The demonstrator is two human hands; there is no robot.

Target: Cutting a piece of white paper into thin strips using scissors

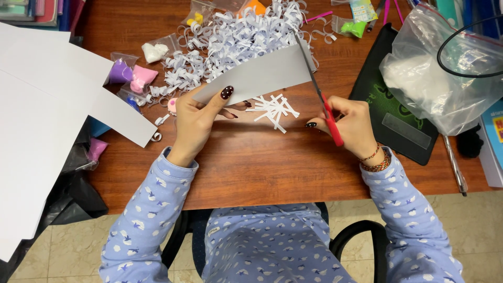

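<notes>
Containers: a large clear plastic bag (445, 78) at the right of the tabletop (272, 157) holds white material; its kind cannot be determined. It lies partly over a black mat (390, 112) with green markings. Several small clear bags hold modelling clay, one colour each: a white lump (153, 51), a purple lump (121, 72), a pink lump (140, 78), a green lump (354, 28) and a yellow lump (195, 19). More small bags sit at the left edge, contents unclear.

Counts: one pair of red-handled scissors (320, 94); one grey-white paper strip (257, 78) being cut; two large white sheets (47, 105) overlapping at the left; one heap of curled paper shreds (230, 42), too many to count; one small cluster of straight cut slivers (273, 109) on the tabletop between the hands.

Hands: the left hand (196, 123) is closed on the lower left corner of the paper strip, thumb on top, fingers beneath, holding it raised and slanted up toward the right. The right hand (351, 123) grips the scissors' handles, wrist bearing bracelets; the blades point away from the person and meet the strip's right end. Both forearms, in blue patterned sleeves, reach in from the near edge.
</notes>
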